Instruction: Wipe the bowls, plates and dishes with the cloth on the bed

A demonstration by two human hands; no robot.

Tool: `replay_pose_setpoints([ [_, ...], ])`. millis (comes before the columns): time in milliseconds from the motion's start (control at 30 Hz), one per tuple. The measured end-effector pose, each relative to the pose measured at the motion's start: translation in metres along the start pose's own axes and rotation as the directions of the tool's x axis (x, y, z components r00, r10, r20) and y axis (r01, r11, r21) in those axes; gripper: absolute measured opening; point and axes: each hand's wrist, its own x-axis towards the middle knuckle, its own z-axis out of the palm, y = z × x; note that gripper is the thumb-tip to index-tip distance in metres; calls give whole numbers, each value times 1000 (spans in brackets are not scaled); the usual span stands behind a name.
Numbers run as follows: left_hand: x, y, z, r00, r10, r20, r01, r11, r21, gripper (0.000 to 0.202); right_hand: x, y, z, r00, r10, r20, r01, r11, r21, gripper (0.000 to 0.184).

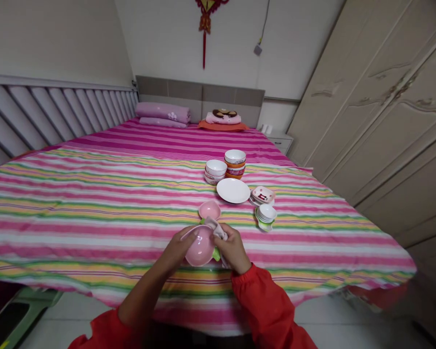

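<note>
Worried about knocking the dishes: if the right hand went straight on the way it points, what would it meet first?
Past the cloth it pinches, the right hand would probably meet the small pink bowl first, though depth is hard to judge from this view.

Striped pink-and-yellow bedspread point(105, 218) across a bed, white plate point(233, 190) lying flat just beside two stacks of bowls point(225, 165), small stacked dishes point(263, 201) right of plate. Farther off, grey headboard point(199, 92), folded purple bedding point(163, 112). Cream wardrobe point(378, 106) along right, red Chinese knot point(204, 24) on wall.
</note>
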Motion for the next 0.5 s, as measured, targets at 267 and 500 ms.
replay_pose_setpoints([
  [267, 3, -15, 16, 961, -190, -204, 101, 919, -380, 39, -16, 5, 18, 979, 190, -78, -153, 927, 341, 49],
  [500, 4, -17, 18, 939, -335, 73, 317, 769, -555, 25, -38, 13, 33, 981, -97, -165, 118, 985, 125, 36],
])
